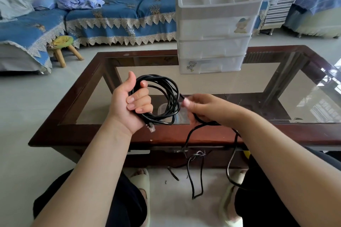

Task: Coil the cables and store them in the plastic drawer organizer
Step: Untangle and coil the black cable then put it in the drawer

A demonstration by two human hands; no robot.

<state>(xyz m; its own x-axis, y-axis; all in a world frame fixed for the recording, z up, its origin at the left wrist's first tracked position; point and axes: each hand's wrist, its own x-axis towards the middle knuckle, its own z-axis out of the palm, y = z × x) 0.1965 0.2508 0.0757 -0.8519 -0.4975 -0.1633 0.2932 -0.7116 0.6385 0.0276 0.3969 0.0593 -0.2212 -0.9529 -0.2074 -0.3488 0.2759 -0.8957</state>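
Observation:
My left hand (129,102) grips a coil of black cable (167,86) with several loops, held above the table's near side. A clear plug (151,127) hangs from the coil below my palm. My right hand (200,107) pinches the free run of the same cable just right of the coil. The loose cable tail (195,171) drops over the table's front edge and loops down to the floor between my feet. The white plastic drawer organizer (214,46) stands at the far side of the table, three drawers shut, with open compartments on top.
A glass-topped table with a dark wooden frame (103,134) fills the middle. A clear container (164,107) shows on the shelf beneath the glass. A blue-covered sofa (118,16) and a small wooden stool (61,48) stand behind. Black scraps (173,173) lie on the floor.

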